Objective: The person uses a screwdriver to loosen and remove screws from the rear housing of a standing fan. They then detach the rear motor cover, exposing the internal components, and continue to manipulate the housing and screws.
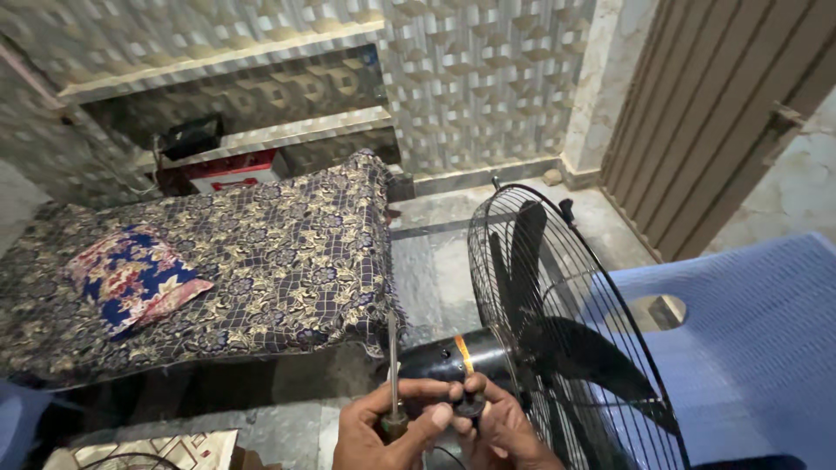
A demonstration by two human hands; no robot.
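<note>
1. Position. At the lower centre of the frame I see the left hand (383,431) curled around a slim metal-shafted screwdriver (393,370), held by its dark handle with the shaft pointing straight up. The right hand (505,431) sits just beside it, fingertips pinching a small black knob-like part (471,404) at the rear of the black cylindrical fan motor housing (453,359), which carries an orange band.

2. Handling. I judge the motor housing stiff and fairly heavy for its size, with a smooth painted skin that may slip; it is best gripped around the barrel behind the orange band. The round black wire fan guard (557,331) is light and springy and would flex under load, so it is a poor hold. The black fan blades (575,352) inside it look thin and should not take force. The small knob is light and easily dropped.

3. Edges and room. The guard rim stands close to the right hand on the right. A pale blue ribbed plastic chair (749,348) fills the lower right. A bed with a dark floral cover (261,261) and a red and blue floral pillow (135,274) takes up the left. Open grey stone floor (435,261) lies between bed and fan, at centre frame.
</note>
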